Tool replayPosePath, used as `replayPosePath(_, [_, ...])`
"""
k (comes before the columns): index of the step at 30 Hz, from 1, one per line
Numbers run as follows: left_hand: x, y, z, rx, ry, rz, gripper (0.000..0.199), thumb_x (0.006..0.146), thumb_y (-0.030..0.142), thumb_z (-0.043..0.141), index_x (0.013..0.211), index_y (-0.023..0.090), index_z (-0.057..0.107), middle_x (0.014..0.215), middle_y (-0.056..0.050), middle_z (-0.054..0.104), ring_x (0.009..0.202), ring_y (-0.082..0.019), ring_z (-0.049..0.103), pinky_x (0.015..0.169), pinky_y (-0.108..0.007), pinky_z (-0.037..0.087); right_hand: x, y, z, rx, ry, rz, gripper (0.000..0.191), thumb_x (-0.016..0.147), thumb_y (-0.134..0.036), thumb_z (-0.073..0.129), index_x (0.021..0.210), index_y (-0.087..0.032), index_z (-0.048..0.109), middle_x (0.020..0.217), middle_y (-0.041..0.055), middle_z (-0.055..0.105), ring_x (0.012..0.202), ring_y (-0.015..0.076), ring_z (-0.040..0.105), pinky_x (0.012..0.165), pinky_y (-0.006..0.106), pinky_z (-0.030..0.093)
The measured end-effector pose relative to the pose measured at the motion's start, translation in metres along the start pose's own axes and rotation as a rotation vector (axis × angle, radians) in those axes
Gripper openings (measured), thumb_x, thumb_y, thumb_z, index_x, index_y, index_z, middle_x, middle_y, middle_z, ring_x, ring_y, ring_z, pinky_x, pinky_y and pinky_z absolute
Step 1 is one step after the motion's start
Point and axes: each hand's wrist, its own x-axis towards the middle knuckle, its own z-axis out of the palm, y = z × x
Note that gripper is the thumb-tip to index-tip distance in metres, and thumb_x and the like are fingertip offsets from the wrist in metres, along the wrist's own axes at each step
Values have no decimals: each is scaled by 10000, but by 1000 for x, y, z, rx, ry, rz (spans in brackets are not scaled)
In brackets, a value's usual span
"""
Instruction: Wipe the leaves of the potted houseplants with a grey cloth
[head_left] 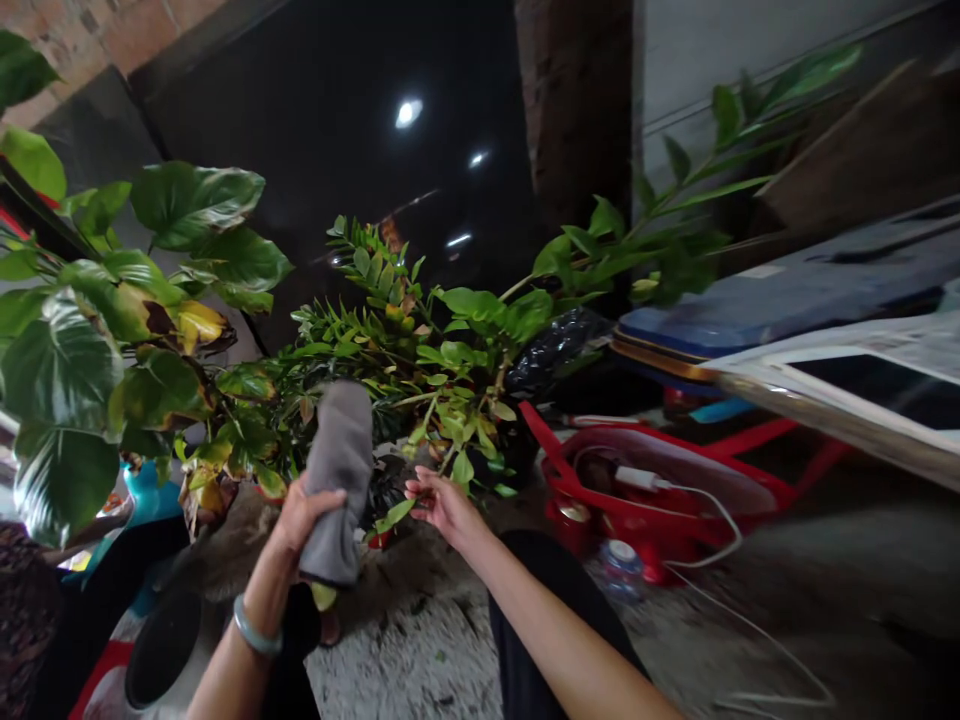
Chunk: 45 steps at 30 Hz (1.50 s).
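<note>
My left hand [306, 515] is wrapped round a folded grey cloth [339, 480], its thumb lying across the front. A pale bangle [257, 627] circles that wrist. To the right, my right hand [444, 507] has its fingers curled together at the tip of a narrow green leaf [395, 515]; the exact grip is small and slightly blurred. Just beyond both hands grows a dense cluster of green plants [457, 370] with some yellowing leaves. A small red pot [380, 539] shows partly between the hands.
At left, a large-leaved plant [82, 360] reaches close. A red plastic stool [660, 500] lies overturned at right, holding a white charger with a cable [739, 535]. Beside it stands a clear jar [622, 565]. Blue and white panels [757, 310] jut in. Debris litters the concrete floor [405, 640].
</note>
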Motion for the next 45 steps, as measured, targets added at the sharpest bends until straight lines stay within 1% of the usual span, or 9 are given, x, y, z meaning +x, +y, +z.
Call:
replayPosePath(5, [-36, -35, -9, 144, -279, -41, 564, 577, 592, 921, 927, 163, 815, 817, -56, 766, 726, -225, 674, 715, -325, 565, 0, 0, -10, -37, 5, 41, 95, 843, -194, 684, 936, -188, 667, 625, 16, 729, 509, 164, 671, 417, 221, 461])
replayPosePath(12, [5, 38, 4, -27, 121, 240, 548, 617, 543, 904, 1000, 170, 781, 1039, -124, 782, 1004, -325, 700, 884, -395, 584, -2, -2, -11, -35, -34, 17, 152, 844, -200, 668, 996, -205, 675, 693, 22, 764, 594, 178, 718, 492, 254, 539])
replayPosePath(16, [12, 1, 25, 47, -83, 45, 475, 586, 474, 891, 939, 171, 794, 900, -94, 786, 839, -291, 702, 840, -409, 579, -4, -3, -11, -26, -47, 21, 124, 842, -209, 672, 966, -214, 669, 705, 21, 764, 627, 191, 727, 521, 282, 563])
replayPosePath(21, [-33, -39, 0, 90, -302, -70, 470, 547, 411, 916, 932, 161, 817, 792, -38, 749, 749, -234, 663, 752, -337, 546, 0, -1, -20, -85, -3, 89, 61, 820, -192, 695, 842, -208, 640, 554, -17, 675, 457, 164, 617, 448, 267, 502])
replayPosePath(28, [-4, 23, 0, -78, 29, 115, 449, 469, 313, 906, 869, 161, 771, 773, -23, 729, 718, -208, 645, 712, -314, 522, -1, -1, -19, -131, 38, 105, 122, 852, -170, 640, 963, -209, 671, 674, 23, 763, 589, 179, 713, 521, 273, 535])
replayPosePath(33, [-4, -25, 20, 53, -28, 8, 345, 480, 212, 825, 819, 175, 767, 667, 2, 674, 638, -192, 576, 641, -304, 461, -5, 0, -20, -122, 41, 89, 138, 858, -150, 617, 968, -207, 678, 659, 22, 760, 581, 183, 717, 478, 259, 531])
replayPosePath(38, [-46, -41, -15, 173, -123, -70, 356, 467, 169, 855, 819, 176, 809, 720, -9, 715, 721, -237, 628, 684, -313, 478, 1, -1, -30, -141, 18, 82, 97, 841, -202, 700, 937, -200, 687, 669, 34, 763, 562, 183, 707, 436, 243, 505])
replayPosePath(43, [-31, 22, -47, -162, 274, 196, 492, 518, 301, 929, 964, 177, 762, 846, -44, 779, 797, -273, 707, 767, -368, 570, 3, 1, -30, -133, 24, 49, 101, 840, -185, 692, 940, -198, 696, 701, 46, 776, 605, 192, 724, 481, 257, 530])
replayPosePath(45, [-16, 24, -44, -257, 419, 223, 544, 520, 320, 924, 1009, 179, 733, 888, -41, 787, 808, -263, 726, 786, -369, 584, 2, 2, -25, -104, 4, 37, 107, 845, -175, 675, 946, -202, 698, 708, 49, 780, 627, 200, 731, 495, 265, 543])
